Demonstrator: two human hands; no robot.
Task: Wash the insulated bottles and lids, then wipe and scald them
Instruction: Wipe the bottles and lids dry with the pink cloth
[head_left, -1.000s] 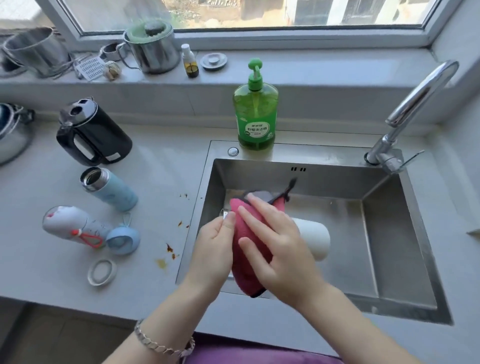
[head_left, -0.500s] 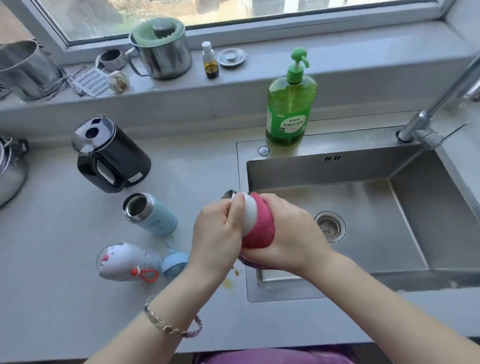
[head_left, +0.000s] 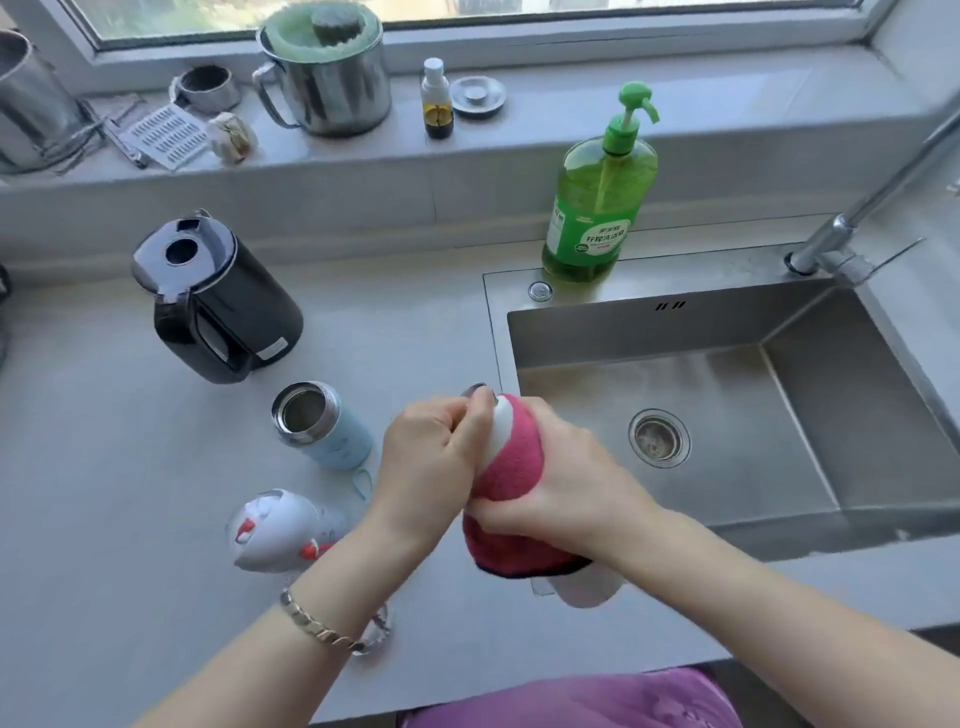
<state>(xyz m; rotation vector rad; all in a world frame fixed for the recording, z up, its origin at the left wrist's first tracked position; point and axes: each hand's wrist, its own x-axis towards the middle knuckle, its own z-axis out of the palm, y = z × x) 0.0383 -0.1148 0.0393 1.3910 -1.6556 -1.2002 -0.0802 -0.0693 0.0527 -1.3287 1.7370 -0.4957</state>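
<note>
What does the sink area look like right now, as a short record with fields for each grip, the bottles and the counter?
left grip: holds the white bottle near its mouth
right grip: wraps the pink cloth round that bottle
blue bottle: uncapped, on the counter, left of the grips
kettle: black, behind the blue bottle
dish soap: green pump bottle on the sink rim
</note>
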